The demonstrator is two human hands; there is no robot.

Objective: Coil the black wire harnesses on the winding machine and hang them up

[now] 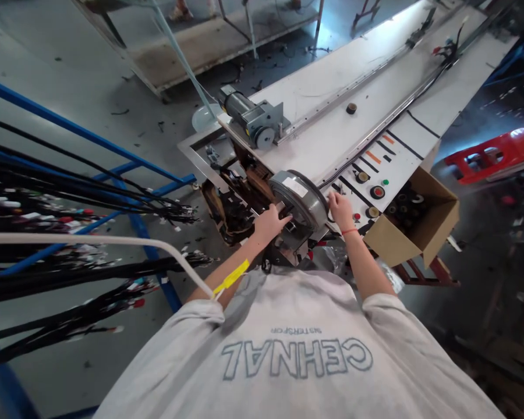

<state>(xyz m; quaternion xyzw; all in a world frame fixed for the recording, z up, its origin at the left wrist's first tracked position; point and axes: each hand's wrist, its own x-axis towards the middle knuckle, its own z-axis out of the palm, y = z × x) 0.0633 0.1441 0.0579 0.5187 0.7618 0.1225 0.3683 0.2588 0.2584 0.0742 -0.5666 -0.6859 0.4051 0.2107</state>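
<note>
A round grey machine head (300, 195) with a white label sits at the near end of the long white bench (318, 145). At its lower left is my left hand (271, 224), with the index finger stretched toward the opening in its middle. Against the right side of the round head rests my right hand (340, 208), its fingers curled; what they hold, if anything, is too small to make out. Dark cable runs along the bench rail toward the head. Just right of my right hand are a red button (377, 192) and a tape roll (372, 212).
An open cardboard box (436, 218) of dark rolls stands at the right. A motor (244, 113) is mounted at the bench's left edge. Blue racks (61, 119) hung with black cable bundles fill the left. A red plastic piece (493, 154) lies far right.
</note>
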